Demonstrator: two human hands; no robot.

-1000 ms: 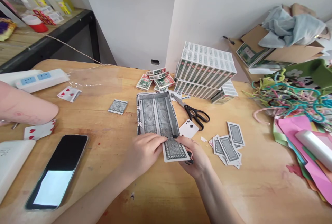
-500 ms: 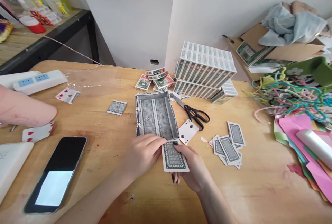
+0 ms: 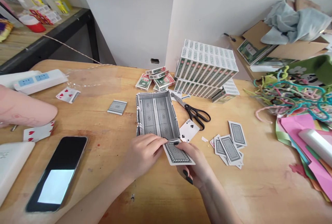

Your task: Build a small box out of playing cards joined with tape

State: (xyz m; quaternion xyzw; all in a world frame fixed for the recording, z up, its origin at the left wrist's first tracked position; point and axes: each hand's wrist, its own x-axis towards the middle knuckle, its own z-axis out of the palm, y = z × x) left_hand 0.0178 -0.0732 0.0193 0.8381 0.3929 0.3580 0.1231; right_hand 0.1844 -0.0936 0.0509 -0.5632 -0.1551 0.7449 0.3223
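My left forearm [image 3: 103,192], toward seven o'clock, and my right forearm [image 3: 219,198], toward five, are both bare. Glossy black polish coats the thumbnail [image 3: 176,143] of my right hand [image 3: 199,164] and, at five o'clock from it, two nails [image 3: 189,180] on its curled-shape fingers [image 3: 181,171]. My left hand [image 3: 145,150] hides its nails.

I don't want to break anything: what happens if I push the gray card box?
The gray card box is probably light, since it looks made of cards. Its thin walls might bend. Low and wide, it would likely slide, not tip.
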